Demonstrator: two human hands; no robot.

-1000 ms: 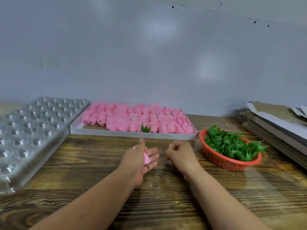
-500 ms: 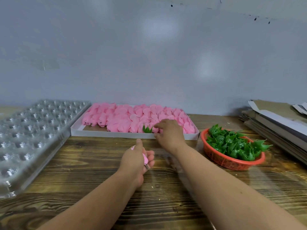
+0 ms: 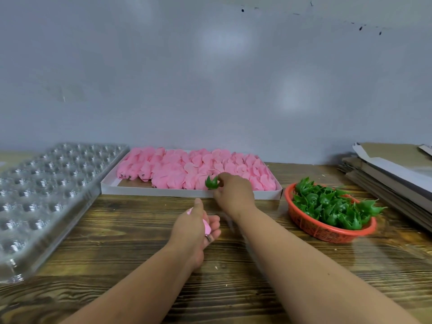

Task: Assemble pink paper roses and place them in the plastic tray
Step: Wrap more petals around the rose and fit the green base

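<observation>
At the near edge of the white box (image 3: pixel 131 187) of pink petals (image 3: pixel 177 169), the right hand (image 3: pixel 233 190) pinches a single green calyx (image 3: pixel 212 182) between thumb and fingertips, a tight grip held just over the box rim. Left hand (image 3: pixel 195 226) waits nearer on the counter (image 3: pixel 117 230), fingers curled round a pink rose bud (image 3: pixel 207 226), mostly hidden in the palm. Clear plastic tray (image 3: pixel 42 183) sits far left, its cups apparently unfilled. Risks, as judged: the light calyx could slip from so small a pinch; its points could snag loose petals and drag them out; squeezing the bud could crush the paper before joining.
</observation>
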